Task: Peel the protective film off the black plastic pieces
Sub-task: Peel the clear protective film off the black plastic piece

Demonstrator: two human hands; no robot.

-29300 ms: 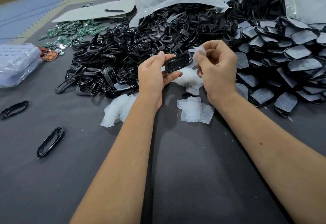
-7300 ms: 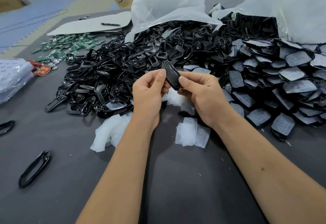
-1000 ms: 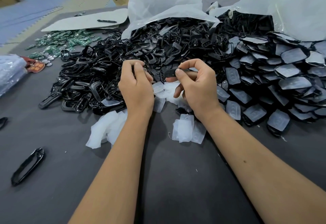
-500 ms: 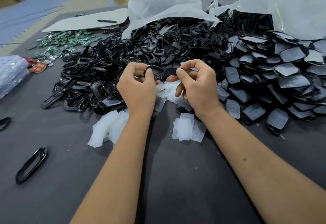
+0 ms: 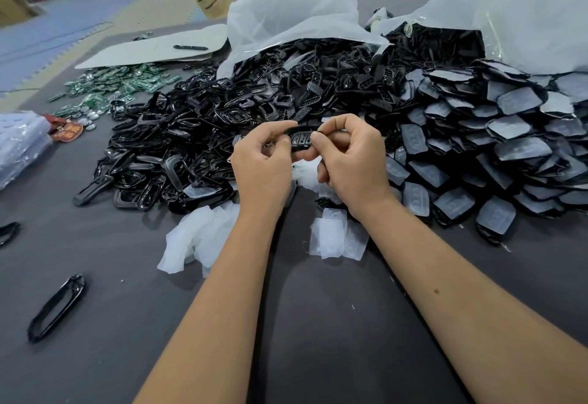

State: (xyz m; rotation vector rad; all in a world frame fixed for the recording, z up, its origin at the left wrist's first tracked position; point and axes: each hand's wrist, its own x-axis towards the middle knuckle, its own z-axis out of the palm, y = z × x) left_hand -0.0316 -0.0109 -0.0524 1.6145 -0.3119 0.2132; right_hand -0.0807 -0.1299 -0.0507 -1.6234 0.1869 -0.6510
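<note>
Both hands are meeting over the near edge of the black heap, and between them they are holding one black piece (image 5: pixel 301 140), a small shell with a row of button openings facing up toward the person. The left hand (image 5: pixel 262 166) is curling its fingers round the nine o'clock end of the piece, while the right hand (image 5: pixel 350 161) is pinching the three o'clock end between thumb and forefinger. The piece's long axis is running straight across, nine to three, so it is bridging the two hands, with neither one plainly nearer. I cannot tell whether any film is clinging to it; no pale edge is showing against the black. If there is a film, the peel will probably have to start at one end, and the right thumb looks best placed to pick at it while the left is steadying the piece. Peeled films (image 5: pixel 334 238) are lying on the counter (image 5: pixel 318 324) at six o'clock from the hands, with a looser wad (image 5: pixel 197 241) at seven. The pieces with film on (image 5: pixel 477 155) are spreading out at three o'clock, within easy reach of the right hand, and the bare frames (image 5: pixel 165 155) are piling up at nine o'clock beside the left.
</note>
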